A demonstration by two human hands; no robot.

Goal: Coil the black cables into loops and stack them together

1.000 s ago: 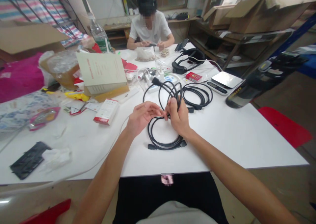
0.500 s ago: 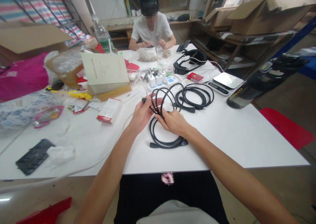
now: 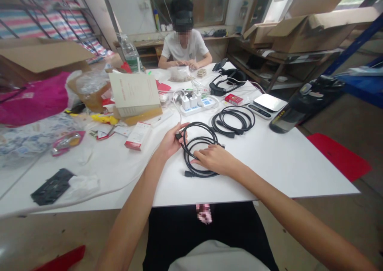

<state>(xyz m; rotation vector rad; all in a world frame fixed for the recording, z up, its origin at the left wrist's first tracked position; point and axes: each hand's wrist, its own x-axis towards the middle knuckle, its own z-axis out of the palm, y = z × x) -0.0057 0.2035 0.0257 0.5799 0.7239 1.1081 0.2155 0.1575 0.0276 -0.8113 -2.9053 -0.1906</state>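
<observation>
Cluttered workshop shelving and cardboard boxes ring a long white surface [image 3: 284, 159], and the reading runs from its left end to its right. Far left lie a black flat packet [image 3: 51, 186] and crumpled clear plastic, then a small red-and-white box [image 3: 137, 136] below a leaning cream booklet [image 3: 134, 93].

Near the middle, the left hand [image 3: 171, 140] is closed in a pinch on one plug end of the black coiled cable [image 3: 200, 151], thumb and fingers holding it just off the surface at the coil's upper left. That cable lies in loose loops on the surface directly ahead of the person. The right hand [image 3: 213, 159] rests palm down on the lower loops with fingers spread, pressing rather than gripping.

Behind the coil sits a white power strip [image 3: 199, 103] with chargers plugged in. To the right lies a second coiled cable [image 3: 233, 121], near the first but apart from it. Further right stand a digital scale [image 3: 267, 103] and a dark bottle [image 3: 302, 103] lying tilted at the edge. Across the surface another person [image 3: 184, 44] works with both hands.

The loops look springy, so I judge that if the right hand lifts, they could spread and tangle. A pull on the pinched plug could also drag the coil into the second cable and snag the two together.
</observation>
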